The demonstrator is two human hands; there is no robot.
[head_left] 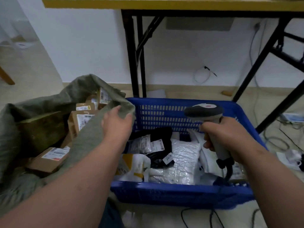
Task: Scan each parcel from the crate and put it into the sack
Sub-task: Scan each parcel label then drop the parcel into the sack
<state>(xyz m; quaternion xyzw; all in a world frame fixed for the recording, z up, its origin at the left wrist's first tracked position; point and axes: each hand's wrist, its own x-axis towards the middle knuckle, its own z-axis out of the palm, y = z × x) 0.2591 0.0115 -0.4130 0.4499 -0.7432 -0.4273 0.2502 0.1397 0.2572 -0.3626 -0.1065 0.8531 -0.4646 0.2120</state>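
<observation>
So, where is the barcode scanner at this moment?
The barcode scanner is right of centre in the head view, gripped by the right hand above the far right part of the blue crate.

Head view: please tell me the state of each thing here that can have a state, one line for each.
sack: mouth open, cardboard parcels inside.
blue crate: holds soft bag parcels, not emptied yet.
scanner: held upright over the crate.
left hand: at the sack's rim, carries no parcel.
right hand: grips the scanner handle.
table: standing, legs unfolded.
</observation>
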